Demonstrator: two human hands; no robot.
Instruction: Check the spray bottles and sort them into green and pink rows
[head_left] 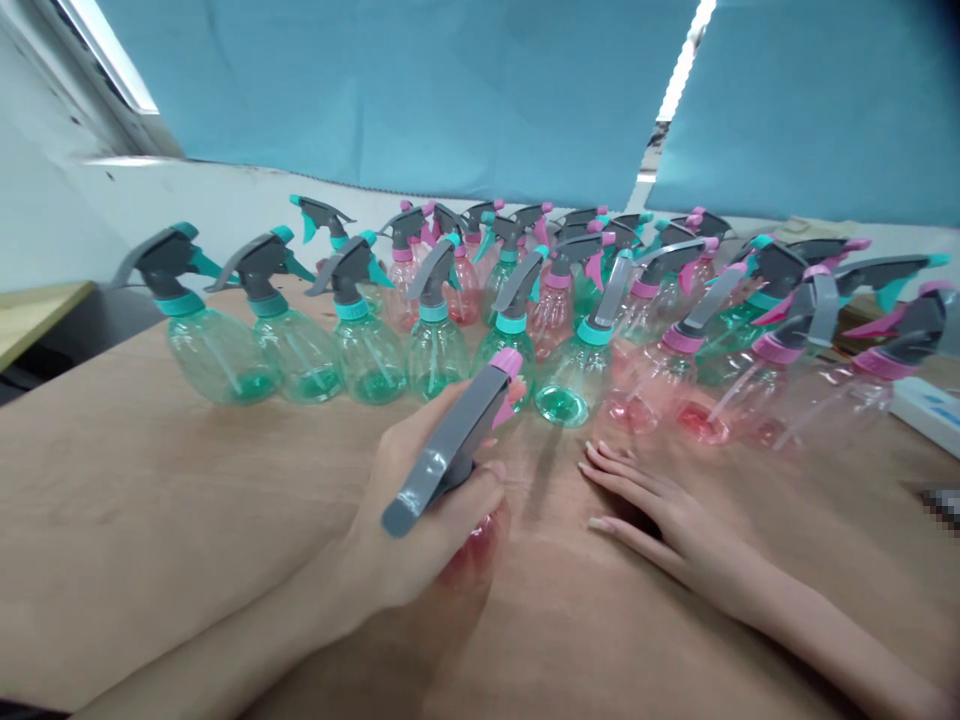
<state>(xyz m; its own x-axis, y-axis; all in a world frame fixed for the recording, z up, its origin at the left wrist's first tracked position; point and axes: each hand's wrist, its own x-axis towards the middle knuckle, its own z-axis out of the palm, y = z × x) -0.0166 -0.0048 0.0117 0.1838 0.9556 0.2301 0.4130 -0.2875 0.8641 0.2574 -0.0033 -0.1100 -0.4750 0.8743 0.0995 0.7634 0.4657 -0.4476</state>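
My left hand [420, 510] is wrapped round the neck of a pink spray bottle [476, 550] with a grey head and pink nozzle. Much of that bottle is hidden behind the fingers. To its right, my right hand [667, 520] rests on the table with its fingers stretched out and nothing in them. Just beyond both hands stands a front row of spray bottles. Green ones, such as a green spray bottle [574, 385], fill the left and middle, and pink ones, such as a pink spray bottle [652, 380], stand at the right.
Several more green and pink spray bottles crowd behind the front row on the wooden table [187, 510]. A white box [926, 412] lies at the right edge. Blue curtains [412, 90] hang behind. A pale wooden surface [37, 315] is at far left.
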